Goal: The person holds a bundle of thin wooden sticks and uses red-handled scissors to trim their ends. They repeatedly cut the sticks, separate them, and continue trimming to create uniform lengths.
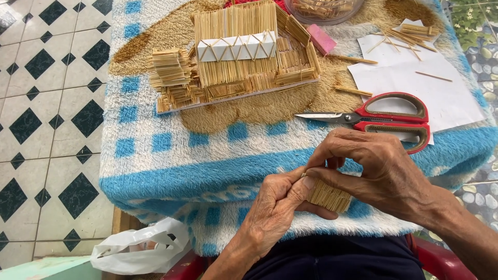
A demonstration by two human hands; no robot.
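Head view: we look down on a table covered with a blue and white towel (155,155).
Left hand: our left hand (277,207) sits at 6 o'clock, its fingers pinching the left end of a small panel of glued sticks (328,197).
Right hand: our right hand (373,168) comes from 4 o'clock, its fingers curled over the same panel from above and gripping it.
Panel: we hold it over the near table edge, just above our lap.
Stick house: a model house (238,52) of thin sticks stands at 12 o'clock.
Scissors: red-handled scissors (384,120) lie at 2 o'clock, partly on white paper (446,88).
Floor: a white plastic bag (140,251) lies at 7 o'clock.
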